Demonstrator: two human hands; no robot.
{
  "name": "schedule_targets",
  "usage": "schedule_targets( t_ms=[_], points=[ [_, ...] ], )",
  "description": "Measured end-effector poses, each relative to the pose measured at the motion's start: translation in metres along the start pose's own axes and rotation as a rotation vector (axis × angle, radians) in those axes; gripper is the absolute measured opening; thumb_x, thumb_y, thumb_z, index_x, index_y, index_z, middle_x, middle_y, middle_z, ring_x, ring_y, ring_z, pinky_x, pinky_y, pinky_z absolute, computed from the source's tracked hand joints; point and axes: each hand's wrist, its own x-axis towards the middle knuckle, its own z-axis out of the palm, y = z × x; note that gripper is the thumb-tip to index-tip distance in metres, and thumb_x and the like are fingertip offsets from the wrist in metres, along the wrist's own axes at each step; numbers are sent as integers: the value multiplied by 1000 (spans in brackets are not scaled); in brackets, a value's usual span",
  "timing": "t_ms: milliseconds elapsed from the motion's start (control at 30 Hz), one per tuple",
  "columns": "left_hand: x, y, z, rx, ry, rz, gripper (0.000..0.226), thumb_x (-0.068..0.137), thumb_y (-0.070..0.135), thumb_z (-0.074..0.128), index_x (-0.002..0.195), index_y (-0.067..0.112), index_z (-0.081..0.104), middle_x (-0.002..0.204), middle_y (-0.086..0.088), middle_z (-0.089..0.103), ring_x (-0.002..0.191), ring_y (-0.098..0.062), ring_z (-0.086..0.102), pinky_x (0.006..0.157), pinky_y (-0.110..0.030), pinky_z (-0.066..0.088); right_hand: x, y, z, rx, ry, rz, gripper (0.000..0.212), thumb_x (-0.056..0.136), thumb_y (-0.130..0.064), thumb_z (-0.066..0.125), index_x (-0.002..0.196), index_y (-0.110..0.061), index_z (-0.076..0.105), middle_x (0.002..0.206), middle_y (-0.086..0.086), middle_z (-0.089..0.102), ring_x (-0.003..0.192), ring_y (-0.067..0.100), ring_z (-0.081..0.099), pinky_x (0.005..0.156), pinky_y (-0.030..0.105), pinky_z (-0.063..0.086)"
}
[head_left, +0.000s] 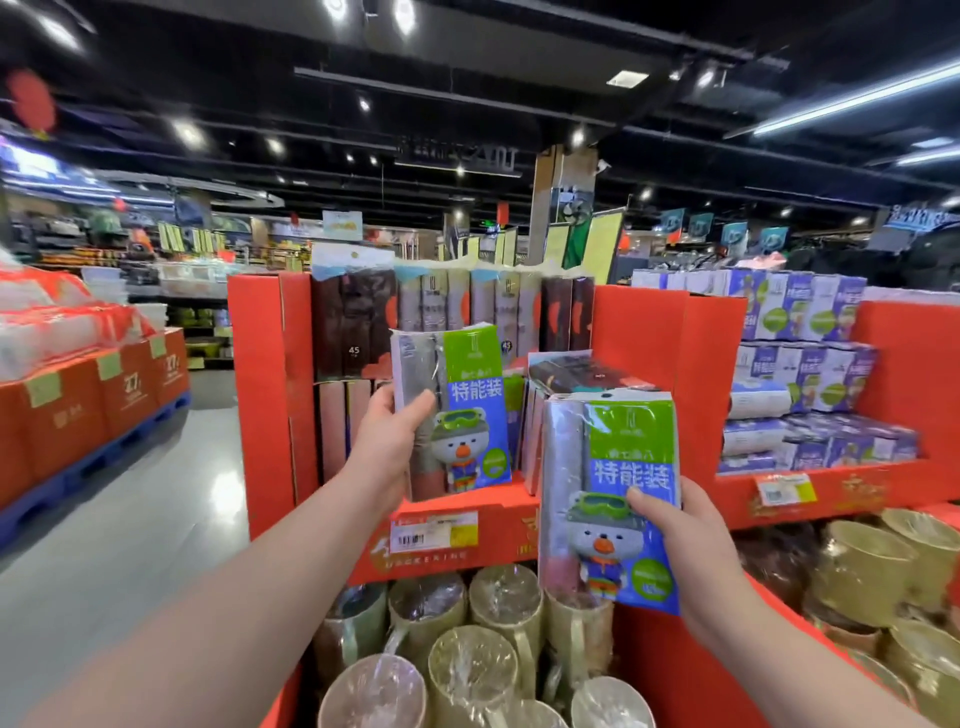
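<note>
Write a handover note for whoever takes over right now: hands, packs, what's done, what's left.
The left hand grips the far pack by its left edge, upright at the front of the red shelf; whether it rests there is unclear.
The right hand grips the near pack by its right edge, in the air above the wrapped cups.
Done: both bear-label packs are in hand.
Left: this is probably stocking, so stand each pack on the shelf beside the dark packs.
</note>
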Motion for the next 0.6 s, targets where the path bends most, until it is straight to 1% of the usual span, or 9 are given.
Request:
schedule_targets(
  t_ms=[67, 100, 167, 233, 333, 433, 500, 600],
  points=[
    [10, -3, 3, 30, 3, -7, 20, 94, 5, 52, 114, 9, 51, 93, -9, 66, 63, -11, 68, 54, -27, 57, 12, -4, 2, 5, -30, -11, 19, 86, 1, 59, 104, -5, 62, 103, 21, 70, 90, 37, 67, 87, 55, 52],
    [15, -6, 5, 48, -3, -13, 21, 94, 4, 53, 114, 8, 51, 94, -10, 66, 63, -10, 68, 52, -25, 55, 18, -6, 2, 12, -42, -14, 20, 86, 0, 59, 106, -5, 61, 102, 20, 70, 90, 37, 67, 87, 55, 52],
    [25, -16, 7, 89, 4, -40, 23, 92, 4, 55, 114, 9, 52, 95, -10, 67, 63, -10, 67, 51, -23, 53, 29, -8, 3, 22, -60, -26, 22, 86, 0, 60, 108, -5, 61, 102, 18, 71, 92, 37, 68, 88, 54, 52],
    [36, -29, 9, 117, 29, -82, 24, 91, 5, 57, 114, 9, 52, 95, -10, 67, 67, -15, 66, 51, -24, 53, 40, -10, 6, 33, -71, -36, 23, 86, 0, 60, 109, -5, 62, 103, 18, 71, 94, 38, 67, 89, 55, 51],
    [52, -46, 11, 143, 51, -136, 28, 90, 8, 60, 117, 7, 52, 100, -13, 67, 74, -22, 65, 60, -31, 53, 55, -12, 7, 44, -91, -60, 23, 86, 1, 59, 109, -4, 62, 104, 19, 71, 95, 38, 67, 90, 55, 51],
    [68, -59, 16, 160, 61, -183, 25, 89, 5, 60, 113, 10, 52, 99, -15, 66, 75, -25, 64, 64, -35, 54, 67, -15, 5, 64, -112, -59, 22, 87, 1, 58, 107, -6, 63, 101, 16, 72, 94, 38, 68, 90, 55, 51],
    [78, -67, 20, 176, 77, -201, 26, 88, 1, 60, 112, 7, 52, 96, -16, 66, 75, -26, 64, 71, -41, 53, 73, -13, 2, 78, -108, -49, 21, 87, 0, 58, 105, -8, 63, 99, 15, 73, 94, 38, 68, 90, 56, 50],
    [91, -82, 24, 221, 76, -239, 24, 88, -1, 59, 111, 3, 54, 101, -20, 66, 81, -30, 64, 79, -50, 53, 79, -9, -2, 87, -102, -29, 21, 86, 0, 58, 104, -8, 63, 99, 18, 72, 94, 40, 67, 90, 61, 49]
  ],
)
